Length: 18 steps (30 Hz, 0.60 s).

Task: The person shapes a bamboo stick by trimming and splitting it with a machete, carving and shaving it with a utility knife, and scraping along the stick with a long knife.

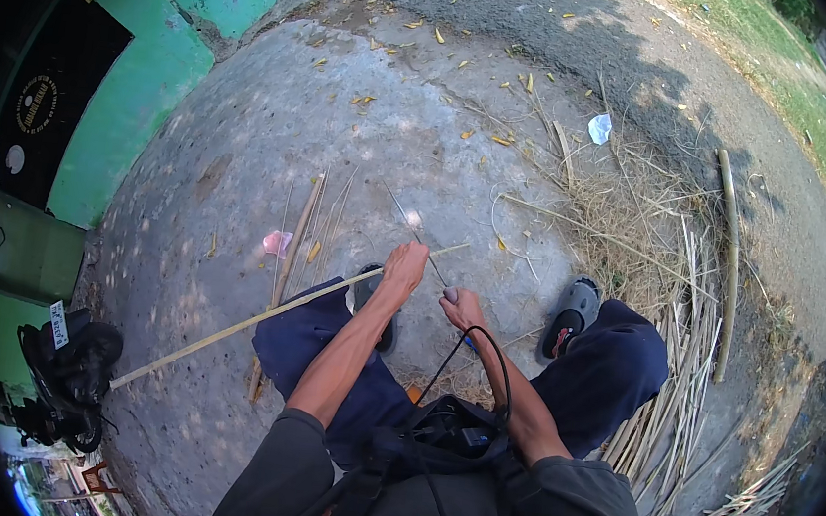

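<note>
My left hand [405,265] is closed around a long pale bamboo strip [248,322] close to its right end. From there the strip slants down to the left, passing over my left knee. My right hand [466,310] grips the rounded handle of what looks like a knife [439,273]. Its thin dark blade angles up and left, running beside my left hand and against the strip. The exact contact there is hidden by the fingers.
Split bamboo strips [665,382] lie heaped right of my leg, with shavings [605,227] farther off. A bamboo pole [728,259] lies beyond them. Several thin sticks [301,237] and a pink scrap [276,243] lie ahead-left. A motorbike [75,365] stands by the green wall [111,139].
</note>
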Tool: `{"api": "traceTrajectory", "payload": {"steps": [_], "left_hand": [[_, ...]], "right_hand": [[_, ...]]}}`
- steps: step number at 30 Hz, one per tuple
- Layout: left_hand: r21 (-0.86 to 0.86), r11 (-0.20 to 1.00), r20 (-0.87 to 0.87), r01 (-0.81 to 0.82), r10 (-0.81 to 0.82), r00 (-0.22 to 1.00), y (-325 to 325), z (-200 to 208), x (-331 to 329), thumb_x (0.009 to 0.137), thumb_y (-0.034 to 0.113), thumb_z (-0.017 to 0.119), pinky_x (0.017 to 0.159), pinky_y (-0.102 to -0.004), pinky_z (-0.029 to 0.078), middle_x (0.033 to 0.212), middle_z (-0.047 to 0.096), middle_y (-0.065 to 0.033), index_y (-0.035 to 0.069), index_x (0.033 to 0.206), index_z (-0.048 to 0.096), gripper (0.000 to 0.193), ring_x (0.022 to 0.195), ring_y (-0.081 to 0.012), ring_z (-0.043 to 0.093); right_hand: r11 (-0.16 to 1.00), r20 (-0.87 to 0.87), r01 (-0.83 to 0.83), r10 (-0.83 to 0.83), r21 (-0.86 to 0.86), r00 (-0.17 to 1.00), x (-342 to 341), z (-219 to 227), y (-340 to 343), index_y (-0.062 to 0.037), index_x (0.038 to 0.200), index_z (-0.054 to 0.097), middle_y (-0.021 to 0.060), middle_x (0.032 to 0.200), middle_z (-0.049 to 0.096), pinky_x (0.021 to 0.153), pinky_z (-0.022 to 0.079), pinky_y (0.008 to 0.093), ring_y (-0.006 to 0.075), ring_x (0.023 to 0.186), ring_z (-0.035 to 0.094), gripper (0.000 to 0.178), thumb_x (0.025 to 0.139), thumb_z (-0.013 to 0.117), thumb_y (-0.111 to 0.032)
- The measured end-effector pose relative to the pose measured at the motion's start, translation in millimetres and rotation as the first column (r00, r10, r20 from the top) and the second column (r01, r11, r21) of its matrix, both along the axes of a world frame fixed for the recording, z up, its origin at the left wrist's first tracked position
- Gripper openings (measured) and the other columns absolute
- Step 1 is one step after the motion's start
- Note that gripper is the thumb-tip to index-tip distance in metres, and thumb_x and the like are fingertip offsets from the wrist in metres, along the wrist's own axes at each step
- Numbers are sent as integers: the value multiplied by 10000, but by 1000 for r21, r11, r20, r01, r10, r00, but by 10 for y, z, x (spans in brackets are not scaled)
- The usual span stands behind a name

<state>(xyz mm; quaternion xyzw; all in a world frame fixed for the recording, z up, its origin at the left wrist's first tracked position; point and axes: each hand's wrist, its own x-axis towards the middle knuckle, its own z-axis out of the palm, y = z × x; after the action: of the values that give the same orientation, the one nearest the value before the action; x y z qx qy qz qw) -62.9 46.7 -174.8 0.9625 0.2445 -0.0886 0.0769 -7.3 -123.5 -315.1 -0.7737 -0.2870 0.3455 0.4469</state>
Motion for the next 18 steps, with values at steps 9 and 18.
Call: {"api": "traceTrajectory", "payload": {"steps": [9,18], "left_hand": [[-9,1000,10,-5,5,1000,11,7,-8,863,-15,607,790,-495,615,953,731,-281,-22,894,750,146,932,-446,740],[2,1000,54,-10,10,998,-81,-6,-5,866,-15,604,778,-499,612,939,728,-286,-25,880,743,140,909,-452,739]], "right_hand": [[999,66,-8,10,-32,998,50,39,143,29,922,696,285,811,677,739,527,499,464,803,689,313,841,691,-273],[997,86,82,-83,9,993,143,-189,66,48,906,675,300,795,652,735,523,489,465,770,671,307,839,684,-252]]}}
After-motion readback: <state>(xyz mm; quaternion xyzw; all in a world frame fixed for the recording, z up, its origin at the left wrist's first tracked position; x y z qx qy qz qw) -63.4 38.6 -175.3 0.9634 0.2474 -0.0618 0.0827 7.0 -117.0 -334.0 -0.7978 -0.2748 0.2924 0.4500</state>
